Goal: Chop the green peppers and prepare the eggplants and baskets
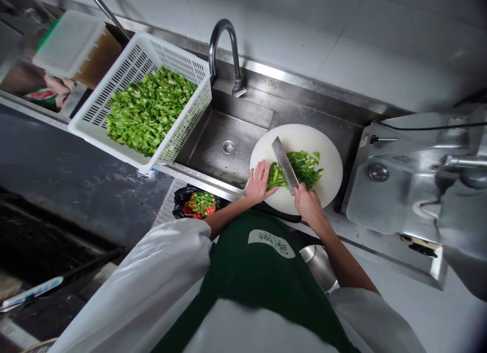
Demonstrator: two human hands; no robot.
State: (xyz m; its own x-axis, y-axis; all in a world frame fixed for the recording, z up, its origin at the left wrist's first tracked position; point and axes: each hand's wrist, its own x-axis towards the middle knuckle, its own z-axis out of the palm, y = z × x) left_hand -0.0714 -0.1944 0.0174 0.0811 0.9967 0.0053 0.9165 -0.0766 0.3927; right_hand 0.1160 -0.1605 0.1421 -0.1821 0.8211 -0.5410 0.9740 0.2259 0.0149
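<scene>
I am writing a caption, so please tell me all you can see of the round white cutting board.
The round white cutting board looks like smooth plastic. It lies flat over the right side of the steel sink. Green cut vegetables rest on it. The left hand presses them, and the right hand holds a broad steel knife over them.

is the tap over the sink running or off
Off: no water falls from the faucet spout, and the sink basin looks dry around the drain.

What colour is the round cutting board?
White; the round cutting board shows best in the head view.
</scene>
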